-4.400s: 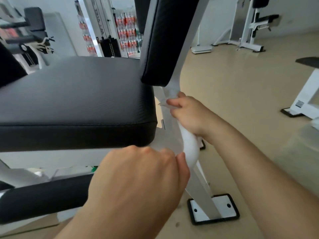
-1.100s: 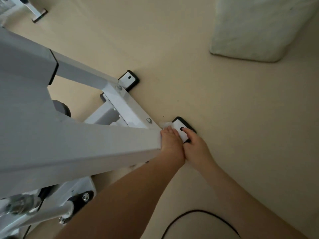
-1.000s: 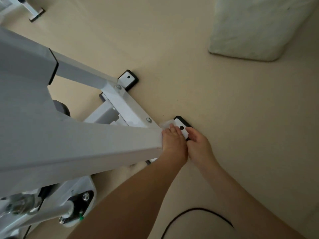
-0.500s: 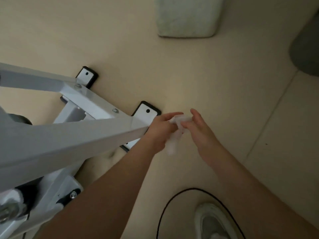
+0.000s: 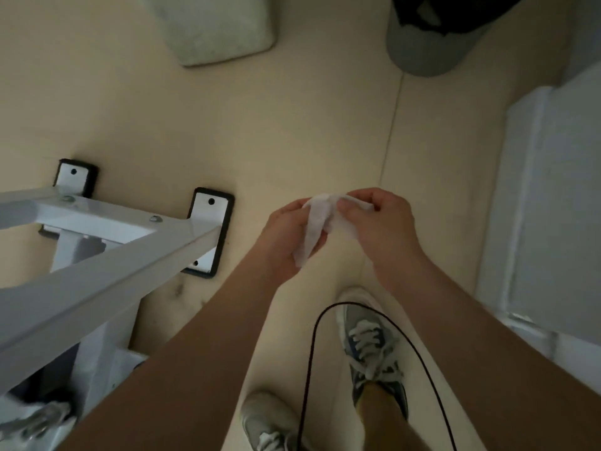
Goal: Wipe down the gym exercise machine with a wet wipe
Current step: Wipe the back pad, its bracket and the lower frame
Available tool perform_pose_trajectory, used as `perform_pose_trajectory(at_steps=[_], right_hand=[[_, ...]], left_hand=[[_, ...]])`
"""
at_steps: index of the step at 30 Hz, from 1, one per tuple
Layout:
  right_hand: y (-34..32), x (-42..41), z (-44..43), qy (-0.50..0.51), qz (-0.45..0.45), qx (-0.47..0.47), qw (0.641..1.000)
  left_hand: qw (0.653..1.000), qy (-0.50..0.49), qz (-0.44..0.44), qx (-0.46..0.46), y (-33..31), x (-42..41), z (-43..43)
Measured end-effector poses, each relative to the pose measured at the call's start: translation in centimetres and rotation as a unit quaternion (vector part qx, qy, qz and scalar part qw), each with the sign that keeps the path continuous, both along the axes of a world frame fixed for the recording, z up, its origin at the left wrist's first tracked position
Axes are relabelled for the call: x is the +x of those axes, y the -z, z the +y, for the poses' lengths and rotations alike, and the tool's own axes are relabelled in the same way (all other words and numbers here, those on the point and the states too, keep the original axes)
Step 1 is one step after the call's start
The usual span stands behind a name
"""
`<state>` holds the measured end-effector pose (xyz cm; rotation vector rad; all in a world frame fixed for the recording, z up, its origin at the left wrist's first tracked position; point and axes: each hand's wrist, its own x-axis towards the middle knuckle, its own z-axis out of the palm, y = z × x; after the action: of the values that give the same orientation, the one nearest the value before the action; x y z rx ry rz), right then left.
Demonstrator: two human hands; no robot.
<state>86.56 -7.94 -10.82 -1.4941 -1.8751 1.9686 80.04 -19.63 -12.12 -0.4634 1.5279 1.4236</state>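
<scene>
The white wet wipe [image 5: 317, 226] hangs crumpled between both hands above the beige floor. My left hand [image 5: 283, 242] cups it from below with curled fingers. My right hand [image 5: 380, 222] pinches its upper edge between thumb and fingers. The machine's white frame [image 5: 107, 275] runs along the left side, with its diagonal tube crossing a white foot plate [image 5: 209, 222] edged in black rubber. A second foot plate [image 5: 73, 175] lies further left. Both hands are clear of the frame, to its right.
A grey bin with a black liner [image 5: 426, 43] stands at the top right. A pale cushion-like object [image 5: 211, 24] lies at the top centre. A white unit [image 5: 553, 206] fills the right edge. My two sneakers [image 5: 374, 349] and a black cable [image 5: 309, 369] are below.
Both hands have left the foot plate and lifted away to the right with the wipe, now held between them. The view has swung right and down, showing the bin and my feet.
</scene>
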Motion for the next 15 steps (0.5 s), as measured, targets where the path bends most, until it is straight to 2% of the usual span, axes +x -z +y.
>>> perform_pose_trajectory(at_steps=[1, 3, 6, 8, 11, 15], right_hand=[[-1.4, 0.4, 0.0, -0.012, -0.004, 0.009, 1.000], [-4.5, 1.3, -0.2, -0.056, -0.028, 0.019, 0.998], [-9.1, 2.5, -1.3, -0.084, -0.051, -0.022, 0.995], [-12.1, 3.3, -2.4, -0.103, -0.061, -0.055, 0.991], [-15.7, 4.7, -3.8, -0.136, -0.060, -0.085, 0.985], [-20.4, 6.2, -4.2, -0.039, -0.012, -0.082, 0.996]], left_hand=[[0.999, 0.005, 0.032, -0.016, -0.8, 0.3, 0.1], [0.997, 0.051, 0.043, -0.027, -3.4, 0.8, 0.5], [0.999, 0.027, 0.027, -0.030, -7.7, 2.4, 0.3], [0.992, 0.058, 0.091, -0.061, -10.2, 3.4, -0.3], [0.965, 0.135, 0.198, -0.110, -14.0, 4.5, -0.8], [0.946, 0.157, 0.253, -0.126, -20.1, 5.5, -1.4]])
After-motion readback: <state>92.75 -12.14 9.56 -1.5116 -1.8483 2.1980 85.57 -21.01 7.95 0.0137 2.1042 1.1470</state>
